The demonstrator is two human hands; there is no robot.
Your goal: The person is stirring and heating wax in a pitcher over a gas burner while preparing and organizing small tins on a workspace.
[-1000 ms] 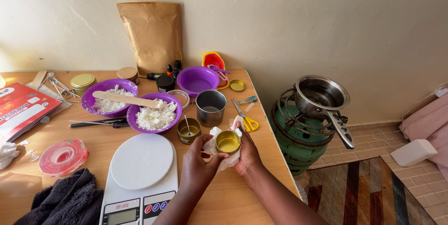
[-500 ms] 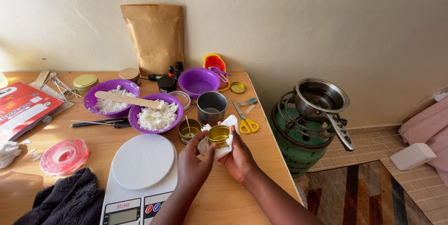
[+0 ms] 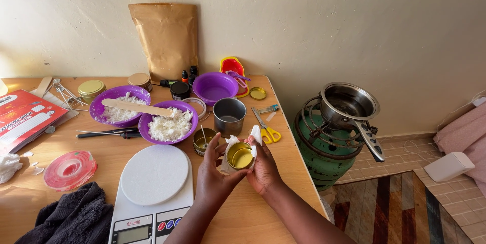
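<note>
Both hands hold a small round gold tin [image 3: 240, 156] wrapped in white tissue [image 3: 255, 133], above the front of the wooden table [image 3: 263, 208]. My left hand [image 3: 212, 178] cups the tin from the left and below. My right hand [image 3: 263, 170] grips it and the tissue from the right. A second small tin [image 3: 203, 141] with a wick stands just behind my left hand. Behind that stands a grey metal cup [image 3: 229, 116].
A white kitchen scale [image 3: 152, 186] lies left of my hands. Two purple bowls of white flakes [image 3: 169, 122] [image 3: 117, 107], a wooden stick, an empty purple bowl [image 3: 215, 87], yellow scissors [image 3: 268, 130], a brown paper bag and a red tape roll [image 3: 68, 169] crowd the table. A green gas cylinder with a pot [image 3: 349, 105] stands right.
The tin and tissue moved slightly up and left, then settled in both hands; the tin's open side now faces the camera more squarely.
</note>
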